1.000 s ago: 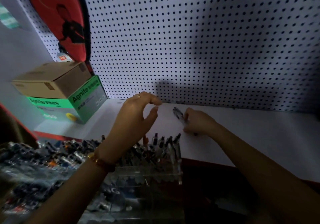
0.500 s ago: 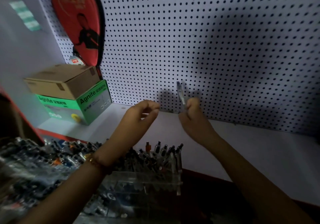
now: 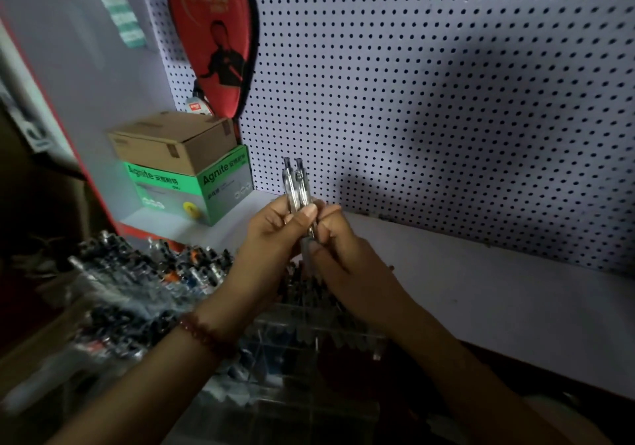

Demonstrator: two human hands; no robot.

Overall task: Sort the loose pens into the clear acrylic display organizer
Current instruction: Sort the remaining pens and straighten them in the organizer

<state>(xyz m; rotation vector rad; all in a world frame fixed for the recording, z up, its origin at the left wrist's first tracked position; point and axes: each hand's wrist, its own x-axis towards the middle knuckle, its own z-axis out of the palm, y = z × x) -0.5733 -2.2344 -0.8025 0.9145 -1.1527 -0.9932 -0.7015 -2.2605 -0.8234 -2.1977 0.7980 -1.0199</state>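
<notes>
Blurring smears the heap of loose pens [image 3: 137, 272] at the lower left, so single barrels there cannot be told apart. The acrylic organizer [image 3: 319, 338] sits low in the middle, dim and partly covered by both forearms. Its compartments are hard to make out, though dark pen tops show along its back. Both hands meet above it. The left hand [image 3: 271, 238], a beaded bracelet [image 3: 202, 336] at its wrist, pinches two clear pens [image 3: 296, 186] with its thumb pressed across the barrels. The right hand [image 3: 347, 266] curls round their lower ends, which its fingers hide. The two clear pens stand nearly upright, side by side and touching, clicker ends up, before the pegboard [image 3: 446, 100].
</notes>
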